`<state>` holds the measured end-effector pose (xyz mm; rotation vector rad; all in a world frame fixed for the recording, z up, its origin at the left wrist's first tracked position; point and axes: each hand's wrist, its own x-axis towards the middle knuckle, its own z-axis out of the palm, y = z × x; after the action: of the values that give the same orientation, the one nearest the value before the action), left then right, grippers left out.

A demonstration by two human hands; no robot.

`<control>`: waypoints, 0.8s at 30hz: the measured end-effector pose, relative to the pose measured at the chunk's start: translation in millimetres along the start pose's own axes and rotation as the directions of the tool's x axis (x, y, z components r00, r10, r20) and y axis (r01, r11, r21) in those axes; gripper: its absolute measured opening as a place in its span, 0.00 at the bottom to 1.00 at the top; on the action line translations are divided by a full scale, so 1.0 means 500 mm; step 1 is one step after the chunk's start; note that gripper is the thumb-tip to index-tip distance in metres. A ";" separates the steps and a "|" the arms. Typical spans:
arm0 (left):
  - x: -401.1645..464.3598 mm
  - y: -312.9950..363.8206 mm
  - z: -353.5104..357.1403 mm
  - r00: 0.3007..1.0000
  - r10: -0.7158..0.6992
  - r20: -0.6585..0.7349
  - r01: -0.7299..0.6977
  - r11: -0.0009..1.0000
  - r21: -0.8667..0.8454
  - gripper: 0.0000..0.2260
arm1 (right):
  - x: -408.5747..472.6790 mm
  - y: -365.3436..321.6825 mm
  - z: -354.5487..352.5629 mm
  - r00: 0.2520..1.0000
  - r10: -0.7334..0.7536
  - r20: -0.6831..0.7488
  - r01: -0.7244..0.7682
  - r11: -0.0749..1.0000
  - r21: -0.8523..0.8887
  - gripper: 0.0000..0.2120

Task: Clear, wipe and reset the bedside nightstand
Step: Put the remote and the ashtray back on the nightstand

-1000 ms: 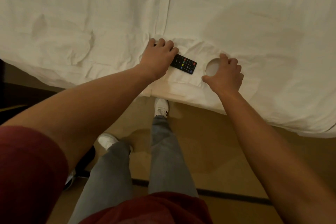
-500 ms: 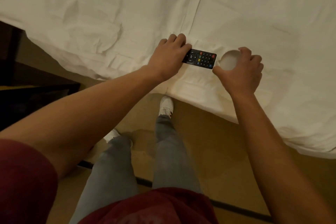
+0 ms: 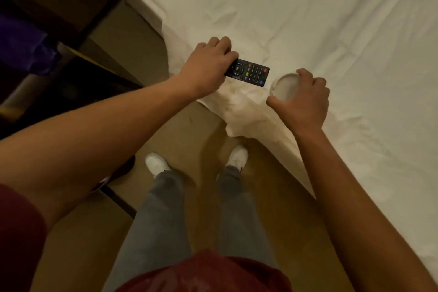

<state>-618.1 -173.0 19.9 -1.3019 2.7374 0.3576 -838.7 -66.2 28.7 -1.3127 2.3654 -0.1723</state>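
Now the view has swung left along the bed (image 3: 331, 19), though both items sit where they were: left hand (image 3: 208, 64) closed on the remote's (image 3: 248, 73) near end, right hand (image 3: 302, 99) curled around the cup (image 3: 285, 87). Clearing probably continues.

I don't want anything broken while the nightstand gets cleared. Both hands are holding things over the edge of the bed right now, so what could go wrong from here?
1. The left hand grips only one end of the remote; most of it sticks out unsupported, so it could tip free and drop to the floor.
2. The right hand holds the round white cup at the rumpled edge of the bedsheet. Set down there, it might topple or roll off the soft, uneven surface.
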 end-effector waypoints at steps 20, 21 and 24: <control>-0.485 -0.803 -0.165 0.879 -0.469 -0.086 0.472 0.882 0.013 0.25 | -0.122 -0.873 0.292 0.863 -0.488 0.131 0.490 0.872 0.017 0.46; -0.504 -0.832 -0.168 0.854 -0.514 -0.083 0.515 0.857 -0.004 0.25 | -0.118 -0.912 0.301 0.844 -0.520 0.131 0.522 0.853 0.025 0.46; -0.552 -0.918 -0.175 0.764 -0.640 -0.078 0.634 0.768 -0.086 0.24 | -0.102 -1.025 0.334 0.773 -0.617 0.145 0.616 0.786 0.058 0.46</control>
<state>-86.5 -266.3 75.6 -2.2011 2.1528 0.3005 -345.0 -287.0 51.9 -1.9844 1.7182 -0.2573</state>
